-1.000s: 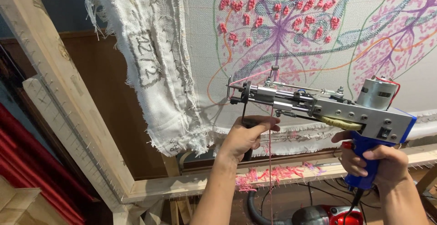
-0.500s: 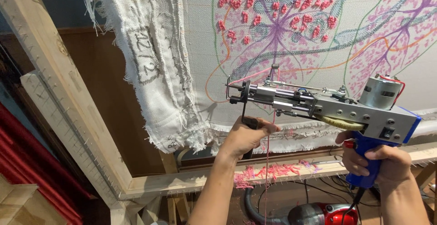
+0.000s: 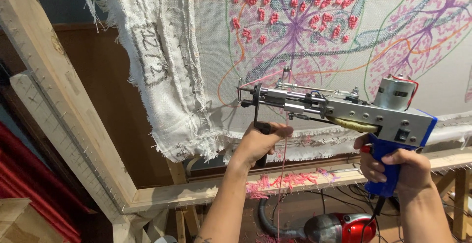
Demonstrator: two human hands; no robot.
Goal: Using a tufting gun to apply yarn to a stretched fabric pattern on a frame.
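A person holds a tufting gun (image 3: 339, 110) level against a stretched white cloth (image 3: 314, 66), its needle end touching the fabric just below a stitched pattern of purple branches and pink clusters (image 3: 295, 21). The left hand (image 3: 258, 142) is clenched around the black front handle beneath the gun's nose; the right hand (image 3: 400, 167) grips the blue rear handle, fingers wrapped tight, with a silver motor (image 3: 393, 93) sitting on top of the gun above it. A strand of pink yarn (image 3: 281, 184) hangs straight down from the gun, passing beside the left wrist. The cloth is pinned to a pale wooden frame (image 3: 64, 120), whose slanted left beam and lower rail box in the work; a loose, frayed flap of cloth (image 3: 162, 71) droops over the left edge and hides part of the fabric behind it. Pink yarn scraps (image 3: 290, 180) lie along the lower rail. Below it, on the floor, sits what appears to be a red vacuum cleaner (image 3: 344, 227) with a grey hose, partly cut off by the picture's edge.
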